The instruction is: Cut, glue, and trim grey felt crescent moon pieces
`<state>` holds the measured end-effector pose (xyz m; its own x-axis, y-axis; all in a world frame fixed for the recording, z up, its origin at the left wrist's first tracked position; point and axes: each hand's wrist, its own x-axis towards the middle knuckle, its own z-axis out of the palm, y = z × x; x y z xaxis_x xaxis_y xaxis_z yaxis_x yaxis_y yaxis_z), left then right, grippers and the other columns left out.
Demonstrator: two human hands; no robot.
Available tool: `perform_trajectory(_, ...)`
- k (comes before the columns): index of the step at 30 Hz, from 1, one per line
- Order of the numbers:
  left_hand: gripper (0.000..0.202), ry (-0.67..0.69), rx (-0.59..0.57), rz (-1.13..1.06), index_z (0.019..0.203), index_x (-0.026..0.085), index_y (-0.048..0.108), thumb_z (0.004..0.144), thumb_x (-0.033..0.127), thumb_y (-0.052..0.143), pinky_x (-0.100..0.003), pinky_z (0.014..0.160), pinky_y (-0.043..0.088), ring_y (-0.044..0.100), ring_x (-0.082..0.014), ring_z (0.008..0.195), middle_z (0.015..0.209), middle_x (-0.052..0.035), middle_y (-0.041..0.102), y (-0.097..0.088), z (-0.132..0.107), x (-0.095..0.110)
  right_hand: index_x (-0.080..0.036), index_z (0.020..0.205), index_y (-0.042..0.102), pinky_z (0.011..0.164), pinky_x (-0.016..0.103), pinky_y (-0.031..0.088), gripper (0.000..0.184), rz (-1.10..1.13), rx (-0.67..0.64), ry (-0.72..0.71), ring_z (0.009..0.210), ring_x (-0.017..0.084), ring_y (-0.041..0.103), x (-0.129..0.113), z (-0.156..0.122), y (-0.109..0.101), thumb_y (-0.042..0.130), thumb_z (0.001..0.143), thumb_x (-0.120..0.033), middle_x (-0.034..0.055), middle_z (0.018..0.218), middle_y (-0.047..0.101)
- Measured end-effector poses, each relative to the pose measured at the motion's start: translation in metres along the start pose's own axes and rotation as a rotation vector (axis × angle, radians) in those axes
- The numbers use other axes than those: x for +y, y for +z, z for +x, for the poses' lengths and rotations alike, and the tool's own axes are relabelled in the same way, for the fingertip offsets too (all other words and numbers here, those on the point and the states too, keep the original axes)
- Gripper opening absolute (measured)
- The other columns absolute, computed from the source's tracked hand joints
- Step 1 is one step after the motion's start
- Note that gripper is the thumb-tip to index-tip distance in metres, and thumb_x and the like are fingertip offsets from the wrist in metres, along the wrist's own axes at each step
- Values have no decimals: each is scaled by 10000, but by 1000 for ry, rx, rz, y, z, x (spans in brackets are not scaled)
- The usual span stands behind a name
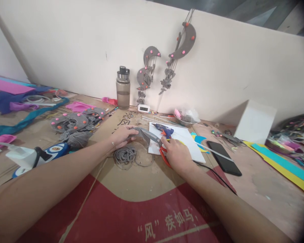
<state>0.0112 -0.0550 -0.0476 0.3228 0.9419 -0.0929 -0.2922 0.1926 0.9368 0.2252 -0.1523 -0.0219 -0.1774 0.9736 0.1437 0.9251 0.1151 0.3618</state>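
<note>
My left hand [123, 136] pinches a piece of grey felt [145, 141] between thumb and fingers. In my right hand [178, 155] are scissors with red handles [164, 158], their blades pointing left and lying against the felt. Whether the blades are parted or closed on it is hard to make out. Just below the felt lies a loose coil of grey cord [125, 156] on the cardboard. Behind my right hand, a blue hot glue gun [164, 130] rests on a white board [196, 153].
A water bottle [123, 89] and small digital clock [143, 108] stand by the wall. Felt crescent ornaments [188, 40] hang above. At right lie a black phone [224, 158] and coloured strips [281, 165]; at left, grey crescents [71, 122] and a blue power strip [57, 150].
</note>
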Motion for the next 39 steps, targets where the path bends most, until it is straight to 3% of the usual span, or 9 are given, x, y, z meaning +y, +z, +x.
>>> perform_trajectory(6,112,10,-31,-9,650,102,675,593,105,772,-181,428,277,413,-34,485,635,-24,597,-2,2,-1,-223,1298,463,652,275,417,426,70,-7,-7,902,230,646,2,0,3,436,886,-119,85,994,669)
perform_trajectory(15,307,61,18,22,919,127,713,639,207,805,-191,433,297,459,-50,507,760,-42,650,3,-3,0,-245,1349,450,769,285,410,493,219,110,24,1000,227,577,7,4,10,506,869,-149,87,1084,609)
perform_trajectory(21,371,96,41,70,871,144,590,580,163,818,-186,431,336,465,-52,444,650,27,604,4,-2,-2,-240,1365,434,781,295,408,497,226,139,-6,1035,240,546,6,4,15,540,880,-218,102,1131,573)
perform_trajectory(24,369,90,32,84,833,156,537,574,144,800,-180,431,346,495,-62,443,643,18,625,3,-3,-1,-246,1355,437,760,292,404,481,211,138,3,1041,241,552,5,3,18,539,885,-244,94,1119,589)
perform_trajectory(29,314,79,16,107,841,132,582,616,206,788,-178,385,292,484,-57,420,664,-12,642,5,-5,0,-249,1371,413,750,291,396,481,167,149,-1,1030,238,554,5,1,17,517,903,-279,94,1099,608)
perform_trajectory(39,310,85,93,175,967,139,647,693,231,757,-167,356,143,327,-32,359,469,85,427,10,-13,6,-282,1353,440,700,282,387,474,138,185,34,990,225,571,8,1,14,508,886,-238,72,1067,618)
